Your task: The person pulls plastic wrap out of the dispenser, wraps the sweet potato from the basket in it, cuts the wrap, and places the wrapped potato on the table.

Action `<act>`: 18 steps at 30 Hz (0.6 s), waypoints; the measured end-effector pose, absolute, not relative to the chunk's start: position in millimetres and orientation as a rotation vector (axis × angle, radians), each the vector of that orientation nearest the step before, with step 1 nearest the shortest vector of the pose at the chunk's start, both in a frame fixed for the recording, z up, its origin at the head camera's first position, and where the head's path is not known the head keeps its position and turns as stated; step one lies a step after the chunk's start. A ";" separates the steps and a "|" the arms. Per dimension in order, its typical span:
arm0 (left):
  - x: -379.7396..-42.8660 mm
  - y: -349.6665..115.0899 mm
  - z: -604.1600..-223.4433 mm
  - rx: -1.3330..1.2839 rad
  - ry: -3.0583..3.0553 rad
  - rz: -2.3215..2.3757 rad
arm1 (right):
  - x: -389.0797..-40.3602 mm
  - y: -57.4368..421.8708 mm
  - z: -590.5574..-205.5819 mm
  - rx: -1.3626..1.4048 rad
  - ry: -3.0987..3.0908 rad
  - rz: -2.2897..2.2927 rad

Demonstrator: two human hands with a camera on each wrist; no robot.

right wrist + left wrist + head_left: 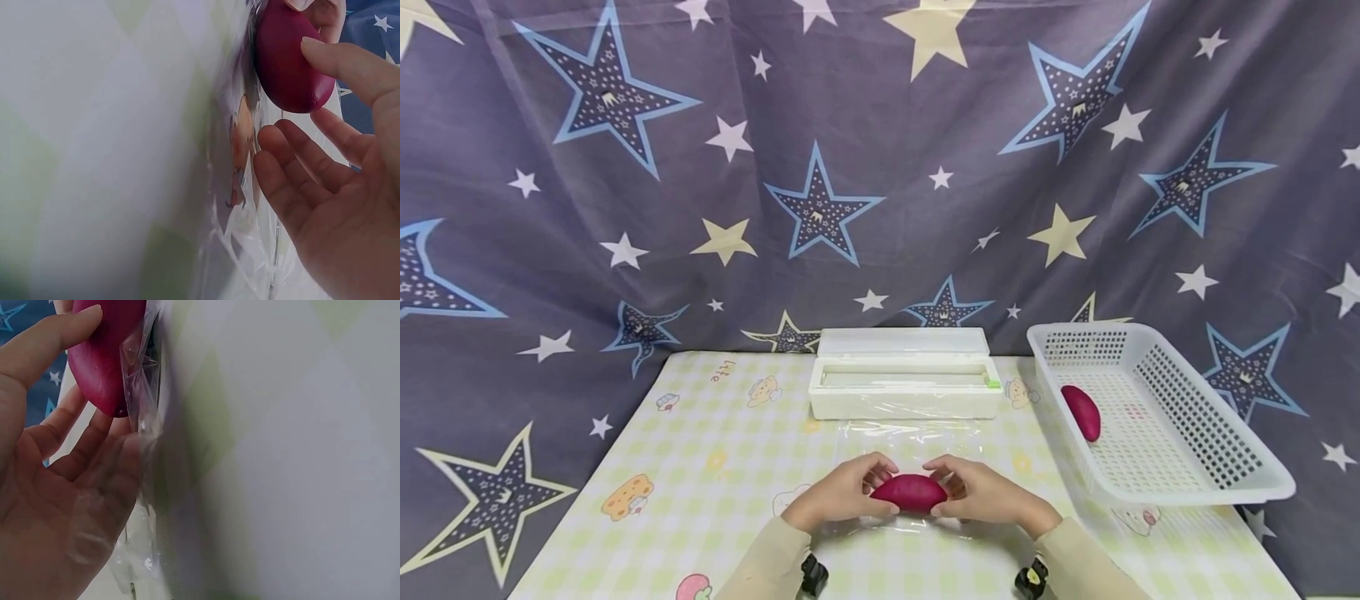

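Note:
A smooth purple-red sweet potato lies lengthwise from left to right over a sheet of clear cling film on the table. My left hand holds its left end, thumb on the near side and fingers curved behind. At the right end, my right hand holds it the same way. Both wrist views show a thumb touching the skin of the sweet potato. Film lies wrinkled below the fingers of the right hand. Beyond the hands, the film runs back toward a white cling film box with its lid raised.
To the right stands a white perforated plastic basket with a second sweet potato against its left side. A checked tablecloth covers the table. Behind it hangs a star-patterned curtain.

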State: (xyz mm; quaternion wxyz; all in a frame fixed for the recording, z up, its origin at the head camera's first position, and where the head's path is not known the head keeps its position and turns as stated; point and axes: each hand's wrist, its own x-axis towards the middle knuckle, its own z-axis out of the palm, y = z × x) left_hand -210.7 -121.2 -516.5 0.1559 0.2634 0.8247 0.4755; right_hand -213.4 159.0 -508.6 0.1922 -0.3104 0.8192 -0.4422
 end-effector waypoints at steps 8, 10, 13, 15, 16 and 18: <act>-209.9 -126.8 -511.3 0.753 2.379 1.337 | -211.6 165.4 -507.9 -0.890 2.323 -1.247; -209.6 -130.6 -508.9 0.747 2.384 1.338 | -210.9 168.5 -507.0 -0.898 2.330 -1.251; -209.6 -137.8 -506.2 0.736 2.387 1.348 | -209.3 173.9 -505.6 -0.898 2.326 -1.264; -209.6 -143.2 -505.6 0.726 2.393 1.345 | -207.8 177.8 -505.2 -0.900 2.330 -1.266; -209.5 -145.8 -505.3 0.728 2.398 1.340 | -206.8 179.5 -504.8 -0.901 2.337 -1.265; -208.7 -150.8 -504.5 0.731 2.387 1.340 | -205.1 182.8 -504.4 -0.905 2.353 -1.259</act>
